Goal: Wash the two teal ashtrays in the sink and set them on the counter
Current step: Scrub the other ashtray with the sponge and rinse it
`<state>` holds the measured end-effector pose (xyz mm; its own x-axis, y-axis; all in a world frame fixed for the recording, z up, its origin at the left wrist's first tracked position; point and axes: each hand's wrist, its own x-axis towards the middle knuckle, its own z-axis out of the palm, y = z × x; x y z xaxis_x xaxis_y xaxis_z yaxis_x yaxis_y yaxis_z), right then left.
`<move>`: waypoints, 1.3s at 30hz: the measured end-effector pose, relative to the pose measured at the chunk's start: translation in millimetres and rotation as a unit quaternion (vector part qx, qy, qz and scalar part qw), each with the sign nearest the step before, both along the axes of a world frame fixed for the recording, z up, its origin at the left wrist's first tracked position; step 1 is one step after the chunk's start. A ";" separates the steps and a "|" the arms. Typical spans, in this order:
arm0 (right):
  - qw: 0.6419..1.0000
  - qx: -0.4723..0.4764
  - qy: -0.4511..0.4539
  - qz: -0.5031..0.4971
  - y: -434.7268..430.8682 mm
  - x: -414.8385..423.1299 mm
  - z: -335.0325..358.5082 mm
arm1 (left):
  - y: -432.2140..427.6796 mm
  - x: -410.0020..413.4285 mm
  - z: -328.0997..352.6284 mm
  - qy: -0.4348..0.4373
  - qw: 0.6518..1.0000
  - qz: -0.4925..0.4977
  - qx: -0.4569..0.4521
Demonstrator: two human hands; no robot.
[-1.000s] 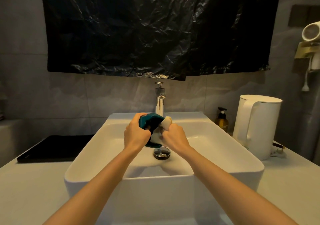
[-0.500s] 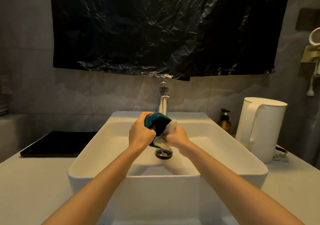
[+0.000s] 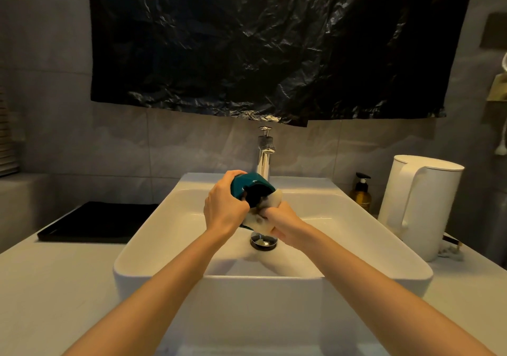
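Scrubbing is best done deep inside the round teal ashtray [image 3: 242,188], gripped by the left hand [image 3: 223,210], with the pale soft sponge [image 3: 274,199] squeezed by the right hand [image 3: 285,222].

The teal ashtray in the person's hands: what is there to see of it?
The teal ashtray is a small rounded dish, glossy teal outside and dark inside, and looks like glazed ceramic. It is tipped on its side, with its opening facing right, above the white sink and just in front of the faucet. The left hand grips its outer wall, while the right hand presses a pale sponge against its opening.
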<state>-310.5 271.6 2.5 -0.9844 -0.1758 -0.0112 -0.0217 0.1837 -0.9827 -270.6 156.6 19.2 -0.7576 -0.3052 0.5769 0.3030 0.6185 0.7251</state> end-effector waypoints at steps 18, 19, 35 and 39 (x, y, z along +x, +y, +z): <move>0.999 0.007 0.012 -0.046 -1.9 -3.7 -1.3 | -1.9 -3.2 -4.0 0.046 0.997 -0.060 0.035; 0.996 0.021 0.027 -0.081 -1.7 -5.7 -2.2 | -1.1 -4.0 -4.2 0.051 0.996 -0.067 0.036; 0.908 0.267 0.276 -0.168 19.0 7.8 11.5 | 4.7 -13.5 -12.7 -0.103 0.992 -0.079 0.002; 0.918 0.236 0.275 -0.158 13.6 6.0 8.1 | -0.8 -16.1 -10.8 -0.125 0.991 -0.029 0.023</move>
